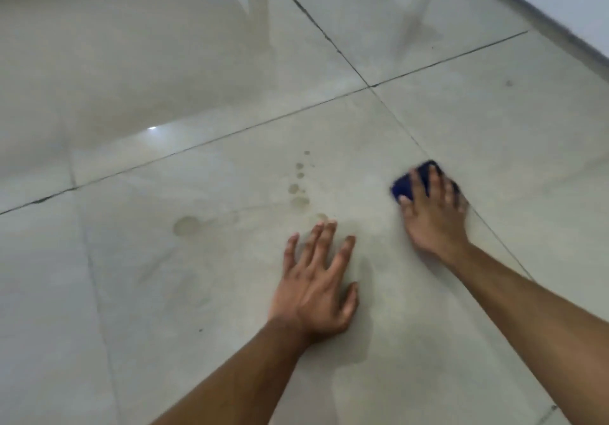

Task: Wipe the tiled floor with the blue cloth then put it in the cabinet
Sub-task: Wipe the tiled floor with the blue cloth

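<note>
Glossy pale grey tiled floor [197,62], large square tiles split by dark grout lines; one four-way grout crossing [370,86] shows at about 1 o'clock from frame centre. One white skirting edge [560,6] runs along the 2 o'clock corner.

Cloths: one. The blue cloth [407,184], dark blue and bunched small, lies on the floor at 3 o'clock, right on a grout line. Only its left part and far edge show; the rest is under the fingers.

Hands: two, both bare, forearms entering from the lower edge.
- Right hand [435,217]: palm down on the cloth, fingers spread over it and pressing it to the tile, thumb at the cloth's near left corner. The outline is motion-blurred.
- Left hand [316,289]: flat on the bare tile at 6 o'clock, fingers splayed, holding nothing, well apart from the cloth.

Marks: a cluster of about six small damp spots [298,181] at 12 o'clock from the left hand, and one larger round spot [186,226] at its 10 o'clock.

One bright light glint [152,128] at 9 o'clock.
</note>
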